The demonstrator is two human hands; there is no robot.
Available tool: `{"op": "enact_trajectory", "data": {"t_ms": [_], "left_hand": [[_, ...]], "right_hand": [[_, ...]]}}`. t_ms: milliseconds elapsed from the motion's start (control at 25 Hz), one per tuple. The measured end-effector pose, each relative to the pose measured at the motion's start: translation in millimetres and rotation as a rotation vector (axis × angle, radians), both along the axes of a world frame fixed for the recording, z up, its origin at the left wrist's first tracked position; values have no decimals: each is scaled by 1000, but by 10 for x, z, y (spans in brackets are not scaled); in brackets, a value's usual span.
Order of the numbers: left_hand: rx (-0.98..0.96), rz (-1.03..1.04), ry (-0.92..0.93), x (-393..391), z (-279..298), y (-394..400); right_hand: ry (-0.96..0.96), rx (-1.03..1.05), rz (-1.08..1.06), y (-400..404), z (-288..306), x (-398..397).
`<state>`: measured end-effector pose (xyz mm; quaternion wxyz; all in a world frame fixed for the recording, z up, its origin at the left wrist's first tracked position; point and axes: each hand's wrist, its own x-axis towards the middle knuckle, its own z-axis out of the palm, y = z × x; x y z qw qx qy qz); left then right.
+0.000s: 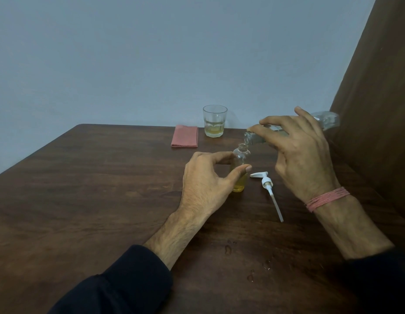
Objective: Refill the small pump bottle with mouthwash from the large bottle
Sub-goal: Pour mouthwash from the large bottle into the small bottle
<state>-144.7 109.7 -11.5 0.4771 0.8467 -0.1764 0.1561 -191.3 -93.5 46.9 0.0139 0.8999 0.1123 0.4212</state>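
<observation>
Small bottle (240, 168) upright on wooden surface (106, 189), uncapped, yellow liquid low inside. Left hand (206, 186) curled round it, thumb in front, fingers behind: grip closed on the bottle. Large bottle (260, 137) tipped near level, clear, mouth just above the small bottle's neck. Right hand (303, 150) wrapped over the large bottle from above, grip closed on it; red thread (326, 198) on that wrist. Pump (267, 184) lying on the surface just right of the small bottle. Farther back, glass (214, 121) with some yellow liquid, pink cloth (185, 136) beside it. Few wet drops (228, 248) near the front edge.
</observation>
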Motion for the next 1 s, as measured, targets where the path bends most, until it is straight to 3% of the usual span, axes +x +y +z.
{"op": "enact_trajectory", "data": {"t_ms": [1000], "left_hand": [[5,7,13,-23,20,6]], "right_hand": [[33,-12,-29,42,53,-30]]}}
